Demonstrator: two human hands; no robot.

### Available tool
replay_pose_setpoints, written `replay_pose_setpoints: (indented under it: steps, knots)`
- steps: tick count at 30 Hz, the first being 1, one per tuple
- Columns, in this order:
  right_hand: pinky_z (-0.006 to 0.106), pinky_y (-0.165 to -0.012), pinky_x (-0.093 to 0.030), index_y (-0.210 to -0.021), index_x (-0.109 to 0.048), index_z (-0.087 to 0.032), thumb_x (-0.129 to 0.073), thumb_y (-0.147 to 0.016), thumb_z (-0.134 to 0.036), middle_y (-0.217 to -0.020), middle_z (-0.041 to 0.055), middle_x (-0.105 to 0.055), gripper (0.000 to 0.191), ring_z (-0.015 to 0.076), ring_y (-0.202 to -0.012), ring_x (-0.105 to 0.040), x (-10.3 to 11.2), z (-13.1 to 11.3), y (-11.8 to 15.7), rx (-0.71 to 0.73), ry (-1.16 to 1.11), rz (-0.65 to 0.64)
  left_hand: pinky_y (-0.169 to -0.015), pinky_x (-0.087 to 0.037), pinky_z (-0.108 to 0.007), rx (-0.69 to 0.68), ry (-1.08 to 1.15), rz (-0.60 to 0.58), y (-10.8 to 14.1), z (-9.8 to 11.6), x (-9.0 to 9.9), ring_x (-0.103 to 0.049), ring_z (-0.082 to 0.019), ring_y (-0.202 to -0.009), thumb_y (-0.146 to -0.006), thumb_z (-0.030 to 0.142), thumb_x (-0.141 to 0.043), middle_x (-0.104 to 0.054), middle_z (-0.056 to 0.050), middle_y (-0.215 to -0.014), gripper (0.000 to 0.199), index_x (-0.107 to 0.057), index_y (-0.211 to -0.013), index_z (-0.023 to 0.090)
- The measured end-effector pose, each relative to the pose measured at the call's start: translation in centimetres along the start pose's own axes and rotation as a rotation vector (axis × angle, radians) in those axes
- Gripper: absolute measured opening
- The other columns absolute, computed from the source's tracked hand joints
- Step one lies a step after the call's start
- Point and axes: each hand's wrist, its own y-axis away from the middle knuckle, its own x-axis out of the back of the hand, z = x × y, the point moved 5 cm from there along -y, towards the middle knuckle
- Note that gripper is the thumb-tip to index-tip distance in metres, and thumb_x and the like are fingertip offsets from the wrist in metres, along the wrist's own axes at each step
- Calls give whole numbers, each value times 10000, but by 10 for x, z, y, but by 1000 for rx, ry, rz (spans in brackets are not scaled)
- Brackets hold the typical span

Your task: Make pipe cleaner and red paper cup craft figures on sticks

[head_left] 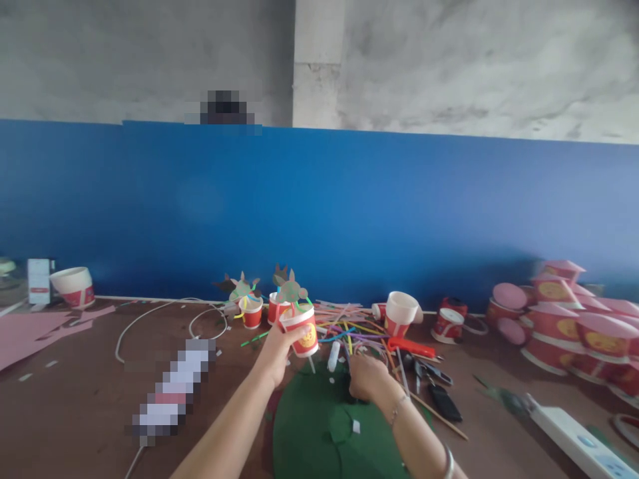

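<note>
My left hand point(278, 346) is closed round a red and white paper cup point(305, 340), raised a little above the table and tilted. Grey-green paper shapes point(289, 289) and green and red strips stick up from its rim, and a pale stick pokes out below. Over the green round mat point(304, 426), my right hand point(368, 376) has its fingers curled down by something dark that they mostly hide. A white glue stick or small tube point(333, 356) lies between the hands. Coloured pipe cleaners point(344, 332) are strewn behind them.
More paper cups point(250, 313) stand at the back. To the right lie a red-handled tool point(412, 346), keys with a black fob point(444, 402) and a white power strip point(574, 426). Pink-topped cups point(554, 329) are stacked far right. A blue partition point(319, 213) borders the table.
</note>
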Motion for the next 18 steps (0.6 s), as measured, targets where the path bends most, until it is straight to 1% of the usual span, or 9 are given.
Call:
replay_pose_setpoints:
  steps: [2, 4, 6, 8, 11, 13, 16, 18]
  knots:
    - [381, -781, -502, -1049, -663, -90, -633, -549, -9, -1028, 218, -691, 507, 341, -993, -648, -4, -4, 0, -21, 29, -34, -745, -480, -320, 16, 4, 12, 0, 2, 2, -628, -234, -918, -583, 251, -786, -678, -65, -1006, 541, -590, -1082, 181]
    - [396, -811, -493, -1193, -575, -56, -623, -561, -5, -1088, 243, -662, 636, 345, -1031, -630, -5, -1, -1, -44, 47, -46, -749, -477, -323, 15, 14, 22, 0, 5, 3, -627, -236, -921, -568, 246, -796, -676, -67, -1004, 562, -585, -1084, 176]
    - [391, -819, -484, -1236, -532, -42, -602, -588, -10, -1112, 252, -647, 652, 341, -1045, -623, -2, 7, -2, -58, 55, -46, -766, -476, -338, 5, 27, 33, 0, 9, 3, -627, -250, -934, -549, 238, -807, -680, -76, -1003, 575, -591, -1078, 172]
    - [359, -812, -477, -1170, -580, -65, -573, -624, -24, -1114, 233, -651, 547, 321, -1050, -621, 3, 18, -3, -47, 51, -40, -790, -475, -357, -4, 31, 36, 0, 12, 4, -627, -268, -953, -539, 235, -815, -686, -89, -1002, 574, -603, -1067, 161]
    - [277, -757, -462, -982, -659, -120, -532, -652, -39, -1063, 165, -680, 363, 260, -1006, -636, 11, 30, -4, 12, 26, -30, -821, -472, -369, -13, 24, 27, -1, 15, 4, -625, -282, -981, -537, 227, -820, -691, -102, -1018, 568, -617, -1061, 147]
    - [252, -720, -446, -925, -665, -131, -522, -649, -37, -1028, 142, -688, 325, 238, -960, -642, 16, 35, -4, 37, 14, -20, -822, -475, -370, -16, 16, 16, -3, 15, 5, -624, -288, -992, -541, 226, -820, -691, -106, -1033, 571, -618, -1069, 144]
    - [271, -670, -429, -923, -664, -125, -532, -641, -53, -1002, 152, -689, 319, 261, -913, -643, 24, 42, -2, 16, 7, 3, -802, -485, -371, -8, -18, 3, -5, 12, 8, -635, -292, -971, -549, 237, -818, -696, -111, -1028, 569, -625, -1075, 141]
    - [280, -626, -414, -901, -670, -134, -536, -635, -68, -936, 143, -700, 305, 271, -860, -648, 31, 47, 1, -8, -3, 14, -798, -488, -375, -4, -41, -10, -8, 10, 10, -642, -294, -950, -546, 239, -820, -700, -116, -1017, 566, -632, -1070, 133]
